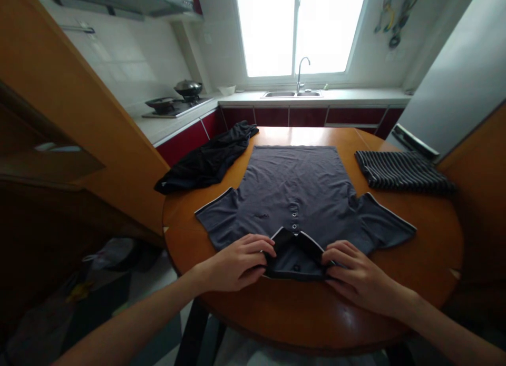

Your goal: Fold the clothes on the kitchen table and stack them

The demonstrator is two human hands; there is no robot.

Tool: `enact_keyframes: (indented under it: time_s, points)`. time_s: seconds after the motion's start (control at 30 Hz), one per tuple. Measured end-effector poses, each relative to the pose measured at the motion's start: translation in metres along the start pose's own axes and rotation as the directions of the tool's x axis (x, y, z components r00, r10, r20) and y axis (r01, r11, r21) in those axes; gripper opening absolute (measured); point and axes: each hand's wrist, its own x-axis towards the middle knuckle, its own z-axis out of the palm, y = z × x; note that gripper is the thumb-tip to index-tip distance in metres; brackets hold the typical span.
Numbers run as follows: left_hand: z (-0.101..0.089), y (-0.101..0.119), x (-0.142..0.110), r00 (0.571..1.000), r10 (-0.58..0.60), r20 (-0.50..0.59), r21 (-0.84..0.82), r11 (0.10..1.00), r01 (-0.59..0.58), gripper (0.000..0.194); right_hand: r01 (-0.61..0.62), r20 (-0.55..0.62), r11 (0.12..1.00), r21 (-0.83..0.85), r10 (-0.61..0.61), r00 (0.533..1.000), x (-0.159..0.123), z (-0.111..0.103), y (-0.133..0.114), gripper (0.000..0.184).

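Observation:
A dark grey polo shirt (292,181) lies spread face up on the round wooden table, its collar toward me and its hem at the far side. White piping edges the sleeves and collar, and two pale buttons show on the placket. My left hand (241,263) is closed on the left side of the collar, fingers curled over its edge. On the other side, my right hand (356,276) pinches the right end of the collar. Between both hands the collar stands partly open, showing its dark inside.
Black crumpled clothing (209,158) lies at the table's left edge. A folded striped cloth (405,170) rests on the right of the wooden table (430,250). Beyond are a counter with a sink (279,94), and a stove (179,108) with pans.

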Motion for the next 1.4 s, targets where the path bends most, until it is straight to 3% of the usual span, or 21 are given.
enact_keyframes:
  time_s: [0.17,0.2,0.27,0.4,0.57,0.7,0.77,0.9,1.0,1.1,1.4]
  points:
    - [0.01,-0.006,-0.007,0.999,-0.043,0.01,0.038,0.998,0.042,0.003,-0.019,0.001,1.0,-0.021,0.019,1.0,0.0,0.003,-0.009,0.012]
    - [0.012,-0.007,-0.008,0.999,-0.044,0.001,0.06,0.997,0.044,0.008,-0.024,-0.004,0.999,-0.025,0.024,1.0,0.0,0.003,-0.009,0.011]
    - [0.017,-0.009,-0.01,1.0,-0.019,-0.022,0.103,0.994,0.021,0.014,-0.023,-0.017,0.999,-0.034,0.022,1.0,-0.002,0.004,-0.009,0.01]
    - [0.02,-0.009,-0.011,0.995,0.052,-0.086,0.124,0.991,-0.041,0.009,0.032,-0.054,0.997,-0.069,-0.036,0.998,-0.005,0.007,-0.007,0.014]
    - [0.023,-0.007,-0.016,0.998,-0.007,-0.061,0.035,0.999,0.009,0.022,0.09,0.039,0.989,-0.119,-0.086,0.996,-0.015,0.015,-0.009,0.02]
    - [0.019,-0.004,-0.023,0.997,0.075,0.017,-0.046,0.996,-0.074,0.019,0.034,0.125,0.999,-0.012,-0.032,0.992,-0.016,0.007,-0.017,0.013]
    - [0.013,-0.001,-0.021,0.997,0.072,0.019,-0.103,0.992,-0.07,0.018,-0.003,0.114,0.996,0.088,-0.007,0.993,-0.01,-0.001,-0.019,0.013]
    - [0.009,0.0,0.002,0.997,-0.062,-0.046,-0.062,0.996,0.059,0.035,-0.064,-0.036,0.994,0.083,0.067,0.997,0.015,-0.006,-0.016,0.033]
    - [0.019,-0.006,0.022,0.984,-0.174,0.033,0.089,0.981,0.171,0.055,-0.123,0.052,0.992,-0.03,0.125,0.991,0.03,0.006,-0.009,0.052]
    - [0.033,-0.015,0.027,0.968,-0.197,0.155,0.166,0.971,0.171,0.075,-0.187,0.16,0.976,-0.109,0.203,0.966,0.03,0.024,-0.002,0.068]
    - [0.038,-0.016,0.018,0.958,-0.218,0.185,0.192,0.964,0.183,0.083,-0.263,0.179,0.951,-0.161,0.29,0.94,0.021,0.035,0.001,0.08]
